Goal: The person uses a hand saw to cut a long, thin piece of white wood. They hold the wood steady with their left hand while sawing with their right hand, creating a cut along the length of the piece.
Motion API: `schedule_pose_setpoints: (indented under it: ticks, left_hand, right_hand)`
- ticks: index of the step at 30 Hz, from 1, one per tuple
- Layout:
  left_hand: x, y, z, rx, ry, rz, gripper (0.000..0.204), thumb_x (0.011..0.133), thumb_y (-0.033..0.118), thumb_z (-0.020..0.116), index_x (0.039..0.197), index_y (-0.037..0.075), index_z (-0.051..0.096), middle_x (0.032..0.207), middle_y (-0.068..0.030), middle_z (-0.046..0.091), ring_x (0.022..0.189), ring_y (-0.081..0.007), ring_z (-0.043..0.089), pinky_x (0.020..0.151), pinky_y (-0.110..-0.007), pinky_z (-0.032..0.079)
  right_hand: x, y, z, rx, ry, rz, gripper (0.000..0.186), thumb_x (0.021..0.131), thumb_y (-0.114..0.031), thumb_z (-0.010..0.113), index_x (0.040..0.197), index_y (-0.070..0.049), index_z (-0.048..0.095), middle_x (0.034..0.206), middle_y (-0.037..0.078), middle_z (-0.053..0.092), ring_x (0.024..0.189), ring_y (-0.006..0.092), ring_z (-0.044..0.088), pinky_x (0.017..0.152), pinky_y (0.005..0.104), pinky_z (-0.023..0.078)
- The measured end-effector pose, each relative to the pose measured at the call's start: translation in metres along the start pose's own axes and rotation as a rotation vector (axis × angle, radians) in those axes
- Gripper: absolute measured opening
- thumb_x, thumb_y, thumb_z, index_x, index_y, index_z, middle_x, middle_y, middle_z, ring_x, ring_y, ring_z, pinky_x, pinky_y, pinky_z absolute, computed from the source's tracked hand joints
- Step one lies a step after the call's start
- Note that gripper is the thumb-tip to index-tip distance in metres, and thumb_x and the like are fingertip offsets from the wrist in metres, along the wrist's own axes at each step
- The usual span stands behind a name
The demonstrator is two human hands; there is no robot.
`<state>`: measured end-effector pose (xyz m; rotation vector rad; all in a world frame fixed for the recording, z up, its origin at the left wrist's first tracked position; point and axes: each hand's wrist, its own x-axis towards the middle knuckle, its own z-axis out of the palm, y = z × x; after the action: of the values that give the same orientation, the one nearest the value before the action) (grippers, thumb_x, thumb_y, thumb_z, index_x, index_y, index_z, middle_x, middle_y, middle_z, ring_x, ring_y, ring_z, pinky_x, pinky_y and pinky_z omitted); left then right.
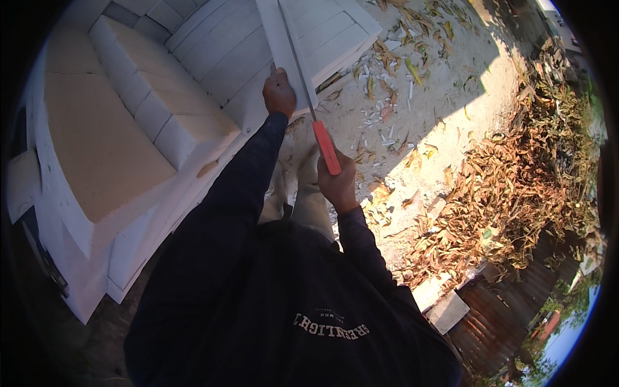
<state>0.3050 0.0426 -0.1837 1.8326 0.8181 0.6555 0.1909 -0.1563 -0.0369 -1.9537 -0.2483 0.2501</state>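
Note:
My left hand [278, 93] is closed on the edge of a long white board [277, 45], its thumb toward the top. My right hand [336, 180] grips the red handle of a long, thin-bladed saw [329, 147]. The metal blade [293, 58] lies lengthwise over the board, pointing away from me, just right of my left hand. The board rests on white slabs [342, 45], which have straight lines across their tops.
Stacked white blocks and slabs [103, 155] fill the left. Sandy ground [400, 103] with white scraps and fallen leaves lies right. Beyond are a heap of dry leaves [490, 174] and rusty corrugated metal [503, 309]. My legs and feet show below the board.

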Motion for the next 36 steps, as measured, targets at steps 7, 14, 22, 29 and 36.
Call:
schedule_pose_setpoints:
  ticks: [7,14,22,29,36]
  left_hand:
    - [-0.004,0.008,0.000,-0.041,-0.005,-0.008,0.050,0.108,0.029,0.049,0.140,-0.008,0.056,0.097,-0.0277,0.071,0.091,-0.0358,0.070,0.083,-0.041,0.052]
    - [-0.003,0.004,0.000,-0.033,0.037,0.018,0.049,0.107,0.030,0.050,0.139,-0.006,0.059,0.087,-0.0251,0.066,0.084,-0.0387,0.066,0.078,-0.046,0.050]
    - [-0.003,0.008,0.001,0.017,0.042,0.001,0.049,0.107,0.031,0.051,0.138,-0.006,0.060,0.087,-0.0241,0.067,0.083,-0.0378,0.067,0.077,-0.047,0.050]
    - [-0.004,0.011,0.000,0.002,0.061,0.021,0.049,0.107,0.031,0.052,0.137,-0.006,0.061,0.083,-0.0229,0.065,0.078,-0.0370,0.065,0.074,-0.046,0.050]
    - [-0.003,0.006,0.001,0.004,0.071,0.038,0.049,0.107,0.032,0.051,0.139,-0.005,0.060,0.082,-0.0227,0.065,0.077,-0.0369,0.065,0.073,-0.045,0.050]
  right_hand:
    - [-0.002,-0.003,-0.008,-0.008,0.003,-0.028,0.013,0.093,-0.006,0.060,0.091,0.007,0.063,0.064,0.018,0.057,0.058,0.0194,0.057,0.057,0.0380,0.046]
    - [0.011,-0.002,-0.004,0.039,-0.001,-0.033,0.014,0.093,-0.007,0.061,0.086,0.005,0.061,0.063,0.016,0.054,0.058,0.0165,0.051,0.056,0.0371,0.044]
    - [0.000,-0.007,-0.005,0.028,0.032,-0.025,0.016,0.093,-0.009,0.062,0.085,0.005,0.061,0.061,0.016,0.053,0.055,0.0167,0.052,0.054,0.0377,0.044]
    - [-0.018,0.010,-0.008,-0.031,0.032,-0.055,0.017,0.093,-0.009,0.062,0.102,0.005,0.065,0.068,0.018,0.056,0.059,0.0168,0.057,0.057,0.0365,0.046]
    - [-0.021,0.012,-0.009,-0.055,-0.031,-0.036,0.048,0.094,-0.005,0.061,0.140,0.004,0.058,0.103,0.025,0.074,0.094,0.0245,0.077,0.076,0.0326,0.057]
